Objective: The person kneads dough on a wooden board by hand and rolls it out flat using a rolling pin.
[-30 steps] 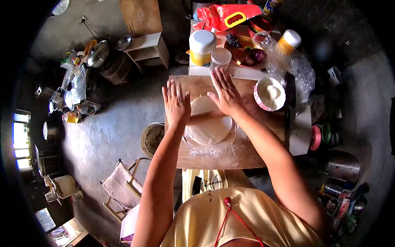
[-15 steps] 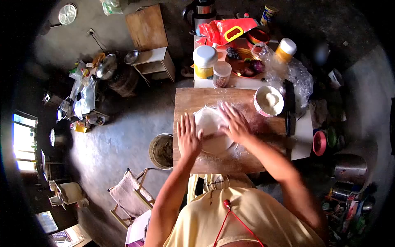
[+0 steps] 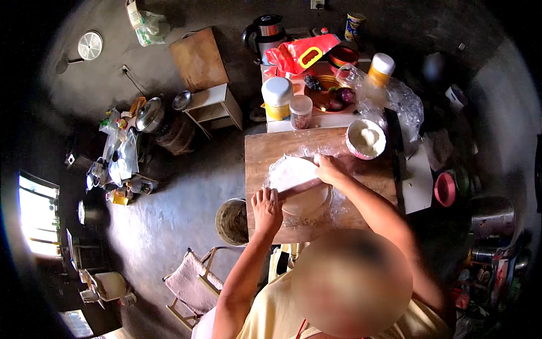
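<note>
Legible texts, labels, brands, numbers and signs: 0. Print on the can (image 3: pixel 354 27) and on the labels of the 2 white-lidded jars, 1 at the left (image 3: pixel 277 99) and 1 at the right (image 3: pixel 381 69) of the table (image 3: pixel 276 126), is too small to read.
</note>
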`<state>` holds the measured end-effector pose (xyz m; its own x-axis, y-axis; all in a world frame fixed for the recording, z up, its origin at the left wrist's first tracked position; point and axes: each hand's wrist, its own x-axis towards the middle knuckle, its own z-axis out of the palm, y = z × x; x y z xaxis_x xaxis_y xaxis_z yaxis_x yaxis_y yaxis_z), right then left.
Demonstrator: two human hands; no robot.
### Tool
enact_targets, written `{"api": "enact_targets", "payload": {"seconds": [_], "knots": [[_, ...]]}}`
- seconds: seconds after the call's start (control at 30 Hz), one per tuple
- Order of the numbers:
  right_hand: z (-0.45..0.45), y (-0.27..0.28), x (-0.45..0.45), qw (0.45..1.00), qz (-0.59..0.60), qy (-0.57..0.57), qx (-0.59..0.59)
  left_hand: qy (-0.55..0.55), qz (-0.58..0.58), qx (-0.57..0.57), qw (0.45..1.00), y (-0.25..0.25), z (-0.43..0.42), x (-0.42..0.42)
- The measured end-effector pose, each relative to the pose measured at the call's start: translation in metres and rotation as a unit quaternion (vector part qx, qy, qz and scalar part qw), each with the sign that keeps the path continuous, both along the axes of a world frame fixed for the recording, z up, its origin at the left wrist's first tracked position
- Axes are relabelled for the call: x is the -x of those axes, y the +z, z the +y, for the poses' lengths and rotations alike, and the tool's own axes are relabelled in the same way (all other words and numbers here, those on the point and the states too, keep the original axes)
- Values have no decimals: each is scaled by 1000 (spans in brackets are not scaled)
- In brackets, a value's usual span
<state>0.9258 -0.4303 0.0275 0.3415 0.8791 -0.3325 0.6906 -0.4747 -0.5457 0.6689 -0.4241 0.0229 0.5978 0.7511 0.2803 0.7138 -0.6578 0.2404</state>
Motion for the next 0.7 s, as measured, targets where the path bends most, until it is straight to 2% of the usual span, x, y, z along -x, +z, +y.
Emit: {"api": "enact_targets", "payload": {"seconds": [0.07, 0.13, 0.2, 0.23, 0.3, 0.33, 0.4, 0.47, 0.53, 0.67, 0.7], "knots": [[-29, -43, -3, 997, 51, -30, -52, -55, -8, 78, 995, 12, -7, 6], [-61, -52, -2, 994, 67, -39, -77, -80, -27, 63, 994, 22, -15, 7], [-87, -40, 7, 992, -46, -13, -119, -98, -30, 125, 987, 24, -22, 7], [-97, -33, 25, 970, -80, -27, -229, -93, -34, 135, 986, 13, -22, 7], [-104, -65, 33, 956, -50, -2, -290, -69, -27, 98, 992, 0, -19, 1], [-109, -33, 37, 950, -135, 76, -270, -42, -19, 63, 997, -5, -18, -3], [-103, -6, 39, 953, -176, 112, -221, -1, 25, -15, 1000, -18, -10, -8], [-83, -27, 26, 940, -220, 137, -220, 32, 9, 1, 999, -11, 5, -20], [-54, -12, 13, 932, -151, 154, -290, 85, -14, 5, 996, -25, 27, -33], [13, 10, -14, 896, -174, 231, -336, 131, -4, 26, 991, 0, 84, -62], [26, 15, -17, 895, -172, 235, -337, 132, -27, -21, 991, -5, 97, -68]]}}
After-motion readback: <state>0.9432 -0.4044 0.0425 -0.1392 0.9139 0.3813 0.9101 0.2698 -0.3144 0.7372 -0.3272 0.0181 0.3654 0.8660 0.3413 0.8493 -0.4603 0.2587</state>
